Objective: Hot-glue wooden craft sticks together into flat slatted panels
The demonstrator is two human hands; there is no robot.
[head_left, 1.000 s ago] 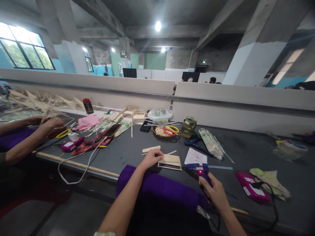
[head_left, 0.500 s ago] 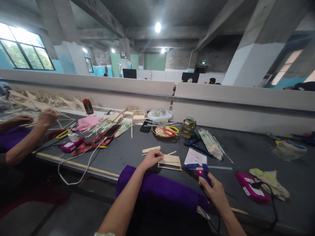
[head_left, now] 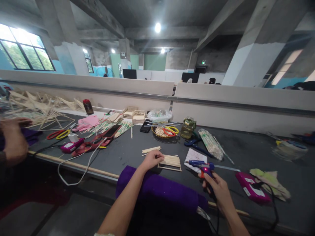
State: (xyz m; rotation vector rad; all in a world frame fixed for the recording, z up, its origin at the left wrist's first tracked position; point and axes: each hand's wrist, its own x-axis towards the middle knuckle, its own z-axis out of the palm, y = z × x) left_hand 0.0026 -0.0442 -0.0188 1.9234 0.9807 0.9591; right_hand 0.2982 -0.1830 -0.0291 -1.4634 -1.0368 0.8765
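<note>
Fingers pinched, my left hand (head_left: 153, 159) is at the left end of a small panel of wooden sticks (head_left: 171, 161), holding a thin stick on its top side. The fingertips partly hide that end. My right hand (head_left: 218, 188) is wrapped round a blue glue gun (head_left: 205, 166) with a lit red light. Its nozzle points left, over a sheet of paper with writing (head_left: 195, 155), apart from the panel. A clear glue stick (head_left: 227, 168) juts from the gun's rear. Loose wooden sticks (head_left: 150, 150) lie just behind my left hand.
A purple cloth (head_left: 157, 190) covers the near edge. Behind stand a basket of sticks (head_left: 162, 132) with scissors and a green-tinted jar (head_left: 188, 127). Blue pliers (head_left: 197, 145) and a magenta box (head_left: 252, 186) are to the right. A co-worker's hand (head_left: 14, 131) is at far left.
My right hand has drawn the glue gun to the right, away from the panel. The stick at my left fingertips now lies along the panel's top. The co-worker's hands have moved left.
</note>
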